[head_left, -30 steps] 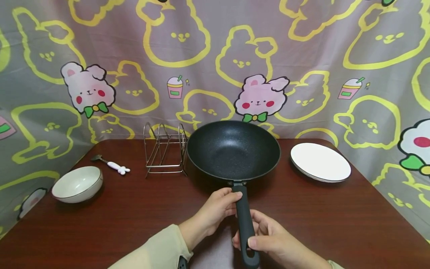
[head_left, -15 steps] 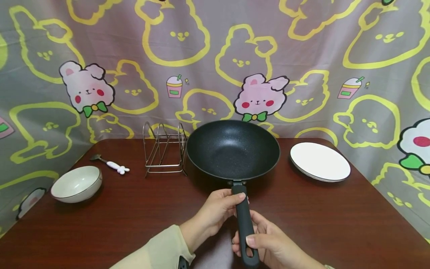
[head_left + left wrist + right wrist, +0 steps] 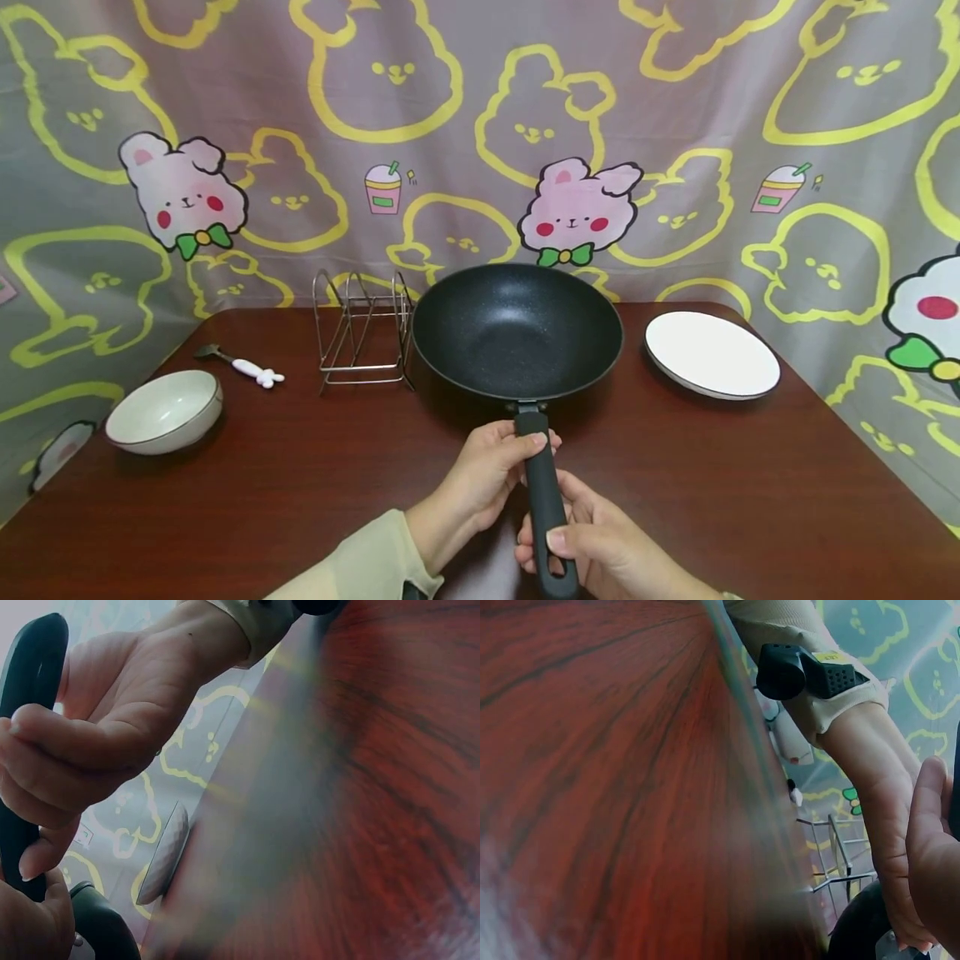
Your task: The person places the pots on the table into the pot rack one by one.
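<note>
A black frying pan (image 3: 517, 333), deep and speckled inside, faces me with its bowl at the far side and its handle (image 3: 547, 492) pointing toward me. My left hand (image 3: 483, 475) grips the handle near the bowl, thumb on top and fingertips showing past the right side. Lower down, my right hand (image 3: 600, 542) holds the handle close to its hanging hole, with the thumb on top. In the left wrist view, the right hand's fingers (image 3: 75, 746) curl round the handle. The right wrist view shows the left hand (image 3: 904, 919) beside the dark pan (image 3: 855, 926).
Left of the pan stands a wire rack (image 3: 363, 333). A white bowl (image 3: 165, 412) and a utensil with a white figured handle (image 3: 255, 371) lie at the far left. At right is a white plate (image 3: 712, 354). A patterned curtain (image 3: 450, 125) hangs behind the brown table (image 3: 300, 500).
My left hand's fingers have come further round the handle, their tips now showing at its right side. The right hand keeps its hold. The head view has shifted slightly.
</note>
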Available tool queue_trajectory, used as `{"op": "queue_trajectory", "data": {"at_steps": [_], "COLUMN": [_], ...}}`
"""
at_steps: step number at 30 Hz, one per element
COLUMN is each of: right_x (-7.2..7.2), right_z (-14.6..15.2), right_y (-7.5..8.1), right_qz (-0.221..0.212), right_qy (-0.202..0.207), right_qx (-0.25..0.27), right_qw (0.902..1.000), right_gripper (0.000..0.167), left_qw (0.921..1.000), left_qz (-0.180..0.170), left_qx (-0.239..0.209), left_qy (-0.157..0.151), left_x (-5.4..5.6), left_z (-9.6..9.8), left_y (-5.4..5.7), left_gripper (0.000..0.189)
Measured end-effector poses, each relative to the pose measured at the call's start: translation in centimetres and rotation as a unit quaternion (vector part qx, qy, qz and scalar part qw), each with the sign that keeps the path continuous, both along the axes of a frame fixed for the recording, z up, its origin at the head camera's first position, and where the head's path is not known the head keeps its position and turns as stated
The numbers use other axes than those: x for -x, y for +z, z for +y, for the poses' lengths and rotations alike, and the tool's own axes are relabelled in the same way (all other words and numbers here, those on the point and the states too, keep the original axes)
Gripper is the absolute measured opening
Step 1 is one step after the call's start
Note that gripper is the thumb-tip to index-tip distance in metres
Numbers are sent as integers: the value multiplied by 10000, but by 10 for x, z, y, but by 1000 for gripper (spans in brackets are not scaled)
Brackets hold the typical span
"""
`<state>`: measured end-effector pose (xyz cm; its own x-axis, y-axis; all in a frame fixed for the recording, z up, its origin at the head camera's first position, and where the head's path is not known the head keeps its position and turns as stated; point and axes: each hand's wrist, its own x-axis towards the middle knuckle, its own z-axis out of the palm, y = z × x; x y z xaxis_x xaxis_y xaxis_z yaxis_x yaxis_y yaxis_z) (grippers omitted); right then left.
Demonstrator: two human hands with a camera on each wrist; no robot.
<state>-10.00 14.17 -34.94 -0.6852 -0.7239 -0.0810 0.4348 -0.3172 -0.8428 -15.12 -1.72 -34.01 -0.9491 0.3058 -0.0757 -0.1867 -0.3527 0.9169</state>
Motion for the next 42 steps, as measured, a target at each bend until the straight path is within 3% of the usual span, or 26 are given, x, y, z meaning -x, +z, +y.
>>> {"op": "queue_trajectory", "data": {"at_steps": [15, 34, 42], "right_x": [0, -3, -2], "right_z": [-3, -6, -9], "right_y": [-2, -2, -1], "right_qz": [170, 832, 999], "right_qy": [-149, 27, 41], "right_qx": [-250, -113, -283], "right_qw": [9994, 9965, 9946], "right_gripper": [60, 62, 68], "left_qw": [9981, 9952, 9922], "left_qz": [342, 686, 902], "left_qx": [-139, -247, -410], "left_qy": [-498, -658, -756], "left_x": [1, 2, 2], "left_z": [-8, -15, -17], "left_y": [-4, -2, 1], "left_gripper": [30, 34, 35]}}
